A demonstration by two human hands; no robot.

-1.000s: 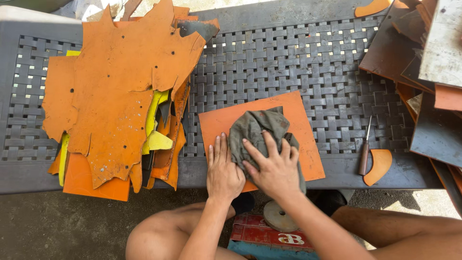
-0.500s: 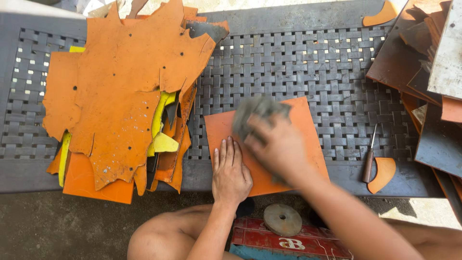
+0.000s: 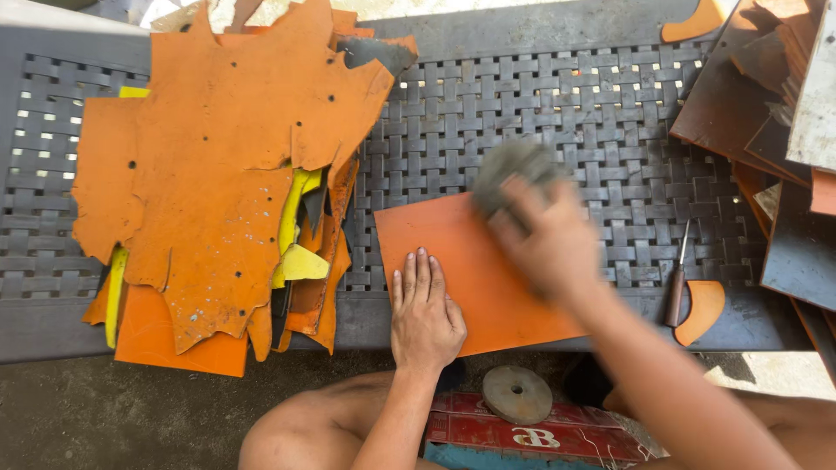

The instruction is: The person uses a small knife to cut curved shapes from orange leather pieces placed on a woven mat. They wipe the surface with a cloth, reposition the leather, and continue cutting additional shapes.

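An orange rectangular sheet point(image 3: 475, 261) lies on the dark woven table point(image 3: 557, 122) near its front edge. My left hand point(image 3: 424, 309) presses flat on the sheet's near left corner, fingers together and pointing away. My right hand point(image 3: 549, 239), blurred by motion, grips a bunched grey rag point(image 3: 509, 174) at the sheet's far edge.
A big pile of ragged orange and yellow sheets point(image 3: 226, 183) covers the table's left side. Dark brown and grey sheets point(image 3: 766, 104) are stacked at the right. An awl-like tool point(image 3: 677, 292) and a small orange curved offcut point(image 3: 701, 309) lie near the right front. A round metal disc point(image 3: 516, 393) rests on a red box below.
My right hand has swept the grey rag from the near middle of the orange sheet up to its far edge. My left hand has stayed pressed on the sheet.
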